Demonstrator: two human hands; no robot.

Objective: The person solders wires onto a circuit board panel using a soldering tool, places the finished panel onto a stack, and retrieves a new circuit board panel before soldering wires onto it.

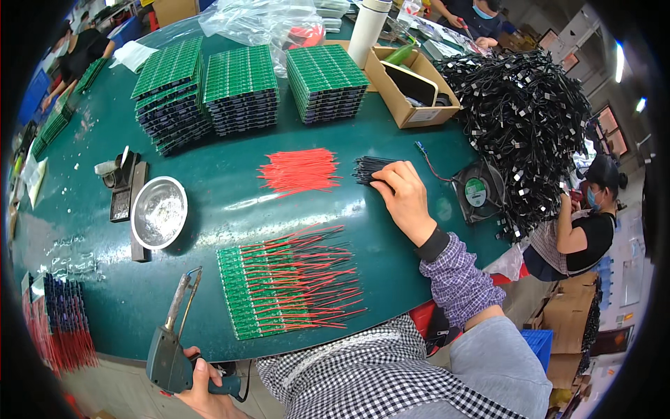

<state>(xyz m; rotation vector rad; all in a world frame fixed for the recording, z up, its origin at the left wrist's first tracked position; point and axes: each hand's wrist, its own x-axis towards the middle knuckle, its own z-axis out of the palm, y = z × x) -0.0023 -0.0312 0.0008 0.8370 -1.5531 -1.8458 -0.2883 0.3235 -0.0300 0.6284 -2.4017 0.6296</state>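
1. Fingers (pixel 388 179) of the right hand (pixel 408 202), in the head view, were bent, thumb and forefinger nearly together at the bundle of black wires (pixel 368 169); whether they gripped a strand, I couldn't tell. A careless pinch could have lifted several at once, since the strands lay tightly packed.
2. Closed around its handle, the left hand (pixel 206 387) held a soldering gun (pixel 169 359), tip upward, just left of the green board panel (pixel 255 293). If hot — the view didn't show it — the tip might have scorched the panel or nearby insulation after a small drift.
3. That panel lay flat on the table near the apron, red leads (pixel 328 281) fanning past its right edge, dark strands among them. Crossing ends could have snagged on a sleeve (pixel 464 276) and strained their joints.
4. Beside the right wrist sat a fan (pixel 478 192); its thin cable (pixel 436 166) seemed easy to catch — a backward sweep would have done it.
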